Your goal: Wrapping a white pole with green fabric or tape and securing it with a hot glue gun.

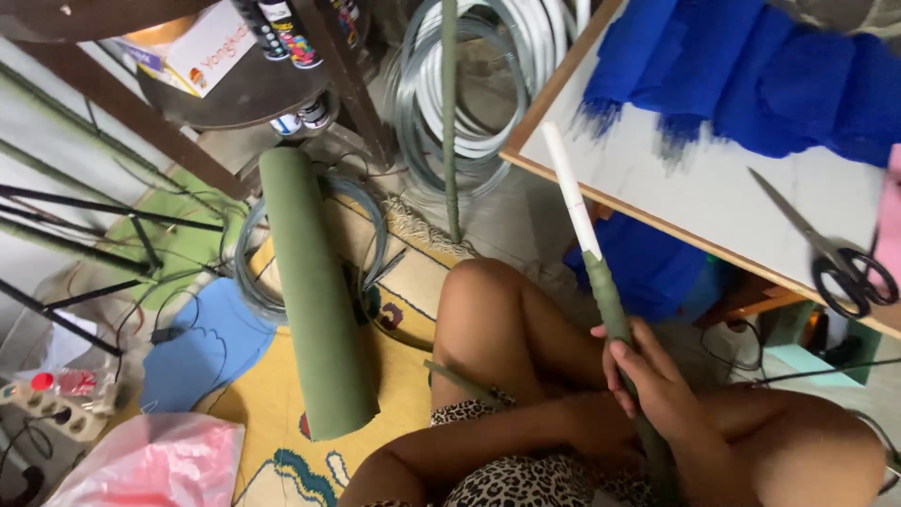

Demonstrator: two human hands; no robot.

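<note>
My right hand is wrapped around a long rod that slants up across my lap. The rod's upper part is bare white and its lower part is covered in green tape. My left forearm crosses my lap from the lower left, and my left hand meets the rod just below the right one, largely hidden behind it. A thin green strip runs from my thigh toward that hand. The rod's white tip lies over the edge of a white tabletop.
A roll of green felt lies on a yellow rug beside wire coils. Scissors and blue crepe paper rest on the tabletop. A pink plastic bag, a power strip and a blue sheet sit at left.
</note>
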